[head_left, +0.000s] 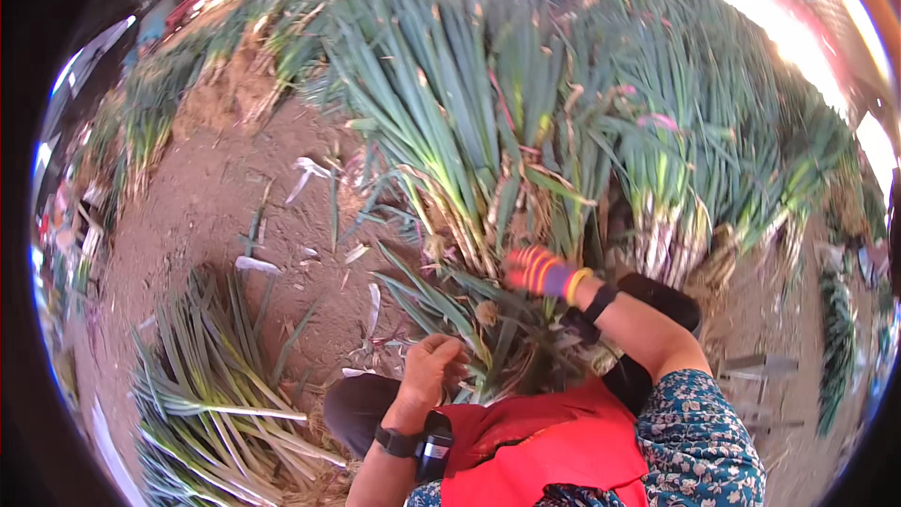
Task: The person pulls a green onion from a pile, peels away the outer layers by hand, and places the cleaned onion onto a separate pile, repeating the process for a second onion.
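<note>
Brown earth floor (206, 216), littered with leaf scraps, fills the left and middle of the frame. A tall bundle of green onions (469, 131) stands at the upper centre, and more bundles (671, 169) crowd the upper right. A loose pile (216, 394) lies at lower left. The right hand (540, 274), in a striped glove and blurred, is near the tall bundle's base; I cannot tell whether it grips anything. The bare left hand (432, 368), lower centre, has curled fingers, their hold unclear, beside loose stalks (441, 305).
</note>
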The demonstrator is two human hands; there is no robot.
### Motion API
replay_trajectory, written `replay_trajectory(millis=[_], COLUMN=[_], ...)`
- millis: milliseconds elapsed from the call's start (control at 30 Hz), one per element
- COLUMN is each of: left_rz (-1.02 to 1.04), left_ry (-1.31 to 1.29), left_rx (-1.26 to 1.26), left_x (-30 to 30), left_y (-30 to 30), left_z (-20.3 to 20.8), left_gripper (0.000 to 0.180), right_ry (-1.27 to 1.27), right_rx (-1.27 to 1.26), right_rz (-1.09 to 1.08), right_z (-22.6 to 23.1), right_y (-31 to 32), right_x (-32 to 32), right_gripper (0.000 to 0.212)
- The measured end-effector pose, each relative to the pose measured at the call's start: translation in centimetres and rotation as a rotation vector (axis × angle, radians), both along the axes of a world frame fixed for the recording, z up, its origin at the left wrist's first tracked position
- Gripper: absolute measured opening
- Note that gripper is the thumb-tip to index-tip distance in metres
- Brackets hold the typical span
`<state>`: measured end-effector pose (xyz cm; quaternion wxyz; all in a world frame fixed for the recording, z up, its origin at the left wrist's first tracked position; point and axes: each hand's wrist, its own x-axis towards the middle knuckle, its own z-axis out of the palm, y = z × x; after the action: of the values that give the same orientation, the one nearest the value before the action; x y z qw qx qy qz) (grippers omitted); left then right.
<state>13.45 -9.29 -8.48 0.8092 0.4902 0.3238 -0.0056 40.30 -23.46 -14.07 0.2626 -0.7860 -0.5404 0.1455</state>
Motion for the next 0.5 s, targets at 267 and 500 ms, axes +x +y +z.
replay_trajectory(millis=[267, 500], left_rz=[-0.119, 0.005], left_ry=[-0.075, 0.042], left_rx=[0.213, 0.038], left_x=[7.9, 12.0], left_y=[0.9, -0.3], left_z=[7.2, 1.9], left_gripper=[0.021, 0.02], right_ry=[0.208, 1.254], right_rx=[-0.272, 0.404], right_rz=[-0.068, -0.825], right_z=[-10.1, -16.4], right_y=[-2.0, 2.1], right_x=[-2.6, 4.3], right_gripper=[0.034, 0.013])
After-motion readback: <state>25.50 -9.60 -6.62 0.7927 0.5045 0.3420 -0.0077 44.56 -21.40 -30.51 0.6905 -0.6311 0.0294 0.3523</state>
